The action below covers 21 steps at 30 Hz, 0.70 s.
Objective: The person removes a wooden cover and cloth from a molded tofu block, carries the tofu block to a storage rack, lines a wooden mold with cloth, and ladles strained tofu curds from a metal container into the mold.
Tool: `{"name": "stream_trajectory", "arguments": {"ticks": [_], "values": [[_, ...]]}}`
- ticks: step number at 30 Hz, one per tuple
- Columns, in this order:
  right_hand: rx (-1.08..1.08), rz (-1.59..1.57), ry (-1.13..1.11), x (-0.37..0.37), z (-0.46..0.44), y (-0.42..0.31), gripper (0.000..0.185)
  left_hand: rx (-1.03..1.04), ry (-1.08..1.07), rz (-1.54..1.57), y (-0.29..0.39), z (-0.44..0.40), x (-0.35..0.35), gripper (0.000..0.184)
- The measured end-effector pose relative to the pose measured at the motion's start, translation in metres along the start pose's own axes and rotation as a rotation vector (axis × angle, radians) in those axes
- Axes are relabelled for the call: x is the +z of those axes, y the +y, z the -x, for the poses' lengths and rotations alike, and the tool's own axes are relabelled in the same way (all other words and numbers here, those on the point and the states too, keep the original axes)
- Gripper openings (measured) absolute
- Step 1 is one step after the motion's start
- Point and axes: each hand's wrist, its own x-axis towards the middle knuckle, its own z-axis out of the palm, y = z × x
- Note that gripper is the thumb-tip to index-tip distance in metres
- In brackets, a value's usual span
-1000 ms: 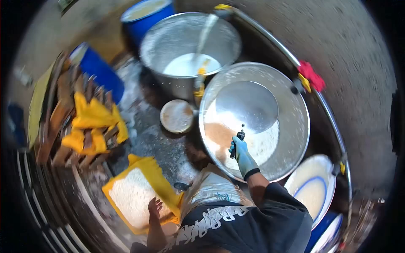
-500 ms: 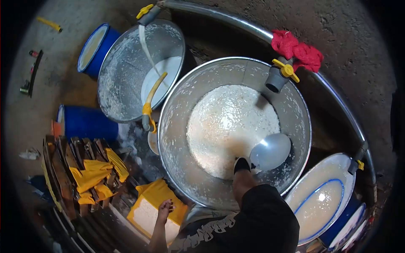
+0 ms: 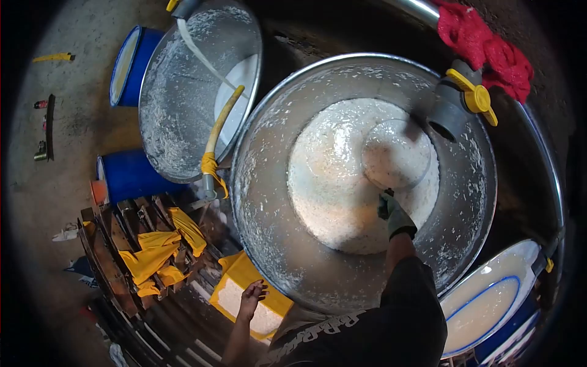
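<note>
My gloved right hand (image 3: 394, 214) is closed on the grip of a big round scoop (image 3: 397, 153), which reaches down into the large metal vat (image 3: 263, 202). White, lumpy curd-like mash (image 3: 324, 189) covers the vat's bottom, and the scoop's bowl lies at its surface. Bare and empty, my left hand (image 3: 252, 298) is held over a box lined with yellow cloth (image 3: 235, 267), its fingers loosely curled and apart. Pale mash fills that box. Whether the left fingers touch the cloth I cannot tell.
Milky liquid pours into a second metal vat (image 3: 177, 116). A grey valve (image 3: 452, 110) juts over the main vat beside red netting (image 3: 483, 46). A yellow hose (image 3: 221, 125) stands between the vats. Blue barrels (image 3: 134, 177) and a basin of cloudy liquid (image 3: 480, 315) stand nearby.
The scoop has moved from the vat's near right side toward its middle, and its bowl now lies on the mash. My view has shifted closer; the left hand stays over the yellow-lined box.
</note>
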Motion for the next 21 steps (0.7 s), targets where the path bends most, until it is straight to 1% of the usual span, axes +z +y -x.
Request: {"name": "stream_trajectory", "arguments": {"ticks": [4,7,8,9,10,11,12,13,14,15,16,17,19,20,21], "values": [[0.032,0.124,-0.079,0.009,0.06,0.002,0.029,0.02,-0.01,0.042,-0.009,-0.001,0.001,0.04],[0.104,0.29,-0.027,0.015,0.11,0.012,0.03,0.046,-0.017,0.093,-0.03,0.005,0.001,0.039],[0.107,0.356,0.007,0.03,0.15,0.015,0.03,0.053,-0.024,0.118,-0.044,0.006,-0.002,0.04],[-0.028,0.444,0.02,0.047,0.198,0.023,0.021,0.059,-0.032,0.145,-0.057,0.005,-0.003,0.04],[-0.084,0.673,0.089,0.081,0.267,0.024,0.02,0.072,-0.032,0.18,-0.069,0.005,-0.004,0.04],[-0.121,0.556,-0.056,0.068,0.255,0.042,0.026,0.067,-0.014,0.239,-0.084,0.005,-0.005,0.037],[-0.013,0.547,-0.065,0.051,0.25,0.055,0.026,0.052,0.002,0.298,-0.103,0.01,-0.008,0.034],[0.098,0.539,-0.067,0.05,0.264,0.067,0.027,0.048,0.0,0.336,-0.126,0.011,-0.01,0.034],[0.086,0.578,-0.059,0.055,0.286,0.077,0.027,0.061,0.012,0.39,-0.148,0.007,-0.012,0.034],[0.126,0.66,-0.065,0.066,0.317,0.087,0.027,0.077,0.026,0.448,-0.166,0.008,-0.014,0.034],[0.165,0.746,-0.072,0.078,0.343,0.098,0.027,0.08,0.051,0.428,-0.178,0.015,-0.016,0.036],[0.142,0.853,-0.072,0.081,0.36,0.112,0.026,0.084,0.057,0.479,-0.198,0.019,-0.02,0.036],[0.253,0.828,-0.06,0.092,0.391,0.14,0.027,0.012,-0.092,0.88,-0.254,0.009,-0.03,0.04],[0.244,0.885,-0.054,0.095,0.401,0.153,0.027,0.037,-0.019,0.883,-0.29,0.003,-0.026,0.045],[0.294,0.935,-0.05,0.099,0.411,0.167,0.027,0.008,-0.005,0.947,-0.314,0.003,-0.026,0.042]]}}
